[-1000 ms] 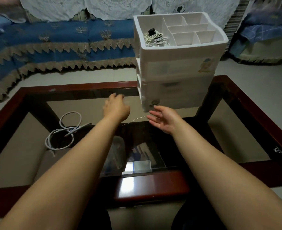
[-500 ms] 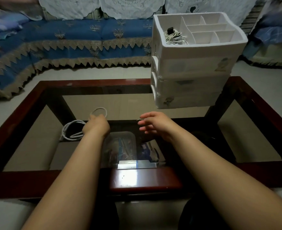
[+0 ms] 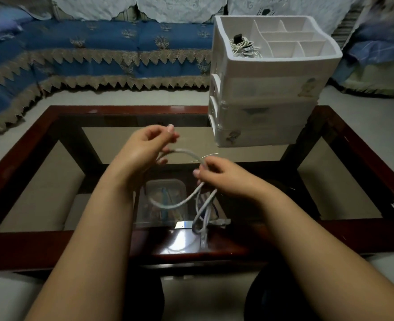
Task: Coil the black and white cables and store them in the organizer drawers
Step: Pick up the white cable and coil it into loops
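Far left and across the back: a sofa [image 3: 87, 49] with a blue cover and a tan zigzag fringe, lace cloth above it. In front of it, a dark red wood-framed bench [image 3: 24, 163] with a glass top. Left hand [image 3: 142, 149] raised above the glass near the centre, its grip curled, fingers and thumb pinching one end of the white cable [image 3: 186, 152]. From there the cable arcs rightward, clear of the glass, to the right hand [image 3: 223, 177], whose grip is closed around it with the thumb on top. Below the right hand several strands hang in loose loops toward the near edge of the bench; a clear connector [image 3: 221, 222] shows at one hanging end. Under the glass, beneath the hands, a clear plastic container [image 3: 163, 200] sits on a lower shelf; contents too blurred to identify. Right of centre, on the far side of the bench: a white organizer [image 3: 270, 100] with stacked drawers, all pushed in, and an open divided tray on top. In the left compartment of that tray lies a coiled cable bundle [image 3: 244, 47] with a black plug on it. The other compartments are only partly visible.
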`<state>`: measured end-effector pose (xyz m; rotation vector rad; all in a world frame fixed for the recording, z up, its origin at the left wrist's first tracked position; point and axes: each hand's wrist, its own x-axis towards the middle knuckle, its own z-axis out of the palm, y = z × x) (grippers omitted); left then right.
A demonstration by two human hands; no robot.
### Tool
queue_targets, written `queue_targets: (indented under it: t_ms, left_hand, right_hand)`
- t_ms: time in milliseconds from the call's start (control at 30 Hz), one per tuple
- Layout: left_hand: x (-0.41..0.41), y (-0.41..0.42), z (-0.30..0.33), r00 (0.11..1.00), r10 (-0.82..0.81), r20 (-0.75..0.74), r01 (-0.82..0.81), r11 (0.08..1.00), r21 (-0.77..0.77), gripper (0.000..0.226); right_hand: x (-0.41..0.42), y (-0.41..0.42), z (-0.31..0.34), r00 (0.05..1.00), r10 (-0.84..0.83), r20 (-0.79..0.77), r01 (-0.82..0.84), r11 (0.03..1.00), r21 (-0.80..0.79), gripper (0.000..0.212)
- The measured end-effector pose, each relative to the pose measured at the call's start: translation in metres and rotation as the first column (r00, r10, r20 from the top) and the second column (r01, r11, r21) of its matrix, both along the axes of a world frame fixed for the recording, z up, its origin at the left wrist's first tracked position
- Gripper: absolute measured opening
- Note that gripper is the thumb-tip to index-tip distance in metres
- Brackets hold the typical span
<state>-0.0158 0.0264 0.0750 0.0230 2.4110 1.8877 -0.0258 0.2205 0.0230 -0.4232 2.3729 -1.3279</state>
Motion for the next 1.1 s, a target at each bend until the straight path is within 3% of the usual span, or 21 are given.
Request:
queue_targets:
  t_ms: [100,200,233,333,433,533,633,767,867,967,1033,1100]
  left_hand:
    - [-0.004,-0.001,-0.010,0.996,0.071,0.060,-0.080,0.985,0.152,0.045]
    - [0.000,0.004,-0.018,0.950,-0.144,0.277,-0.023,0.851,0.524,0.071]
    - [0.003,0.007,-0.021,0.927,-0.227,0.299,0.021,0.826,0.563,0.076]
    - [0.011,0.019,-0.031,0.880,-0.367,0.300,0.210,0.870,0.446,0.069]
    - [0.012,0.026,-0.035,0.879,-0.354,0.321,0.279,0.925,0.256,0.035]
    - [0.010,0.023,-0.037,0.907,-0.314,0.282,0.284,0.948,0.143,0.020]
    - [0.009,0.018,-0.032,0.952,-0.235,0.196,0.233,0.972,0.034,0.021]
    - [0.009,0.009,-0.023,0.976,-0.086,0.198,0.055,0.987,0.153,0.052]
    - [0.007,-0.004,-0.021,0.972,0.065,0.225,-0.124,0.958,0.258,0.065]
    - [0.007,-0.013,-0.018,0.964,0.082,0.252,-0.134,0.971,0.196,0.055]
    - [0.007,-0.011,-0.018,0.958,0.010,0.288,-0.058,0.985,0.160,0.050]
    - [0.007,-0.004,-0.019,0.948,-0.037,0.315,-0.015,0.987,0.161,0.048]
  right_hand:
    - [-0.001,0.008,0.005,0.987,-0.163,-0.013,0.161,0.983,-0.084,0.039]
    - [-0.007,0.013,-0.001,0.925,-0.351,-0.145,0.345,0.936,-0.068,0.059]
    - [-0.008,0.013,-0.003,0.899,-0.398,-0.185,0.397,0.917,-0.045,0.061]
    - [-0.007,0.012,-0.006,0.832,-0.497,-0.248,0.497,0.865,-0.067,0.051]
    - [-0.004,0.011,-0.001,0.802,-0.563,-0.203,0.546,0.827,-0.137,0.042]
    - [-0.002,0.013,0.006,0.832,-0.541,-0.125,0.524,0.839,-0.145,0.037]
    - [0.002,0.017,0.012,0.894,-0.448,-0.010,0.442,0.886,-0.141,0.033]
    - [0.006,0.029,0.021,0.929,-0.363,0.079,0.371,0.916,-0.152,0.031]
    - [0.010,0.051,0.033,0.982,-0.131,0.132,0.122,0.990,0.074,0.028]
    - [0.011,0.067,0.029,0.975,-0.006,0.222,-0.094,0.894,0.439,0.026]
    - [0.011,0.064,0.019,0.994,-0.043,0.105,-0.023,0.832,0.554,0.055]
    - [0.016,0.048,0.016,0.975,-0.052,-0.217,0.149,0.877,0.457,0.073]
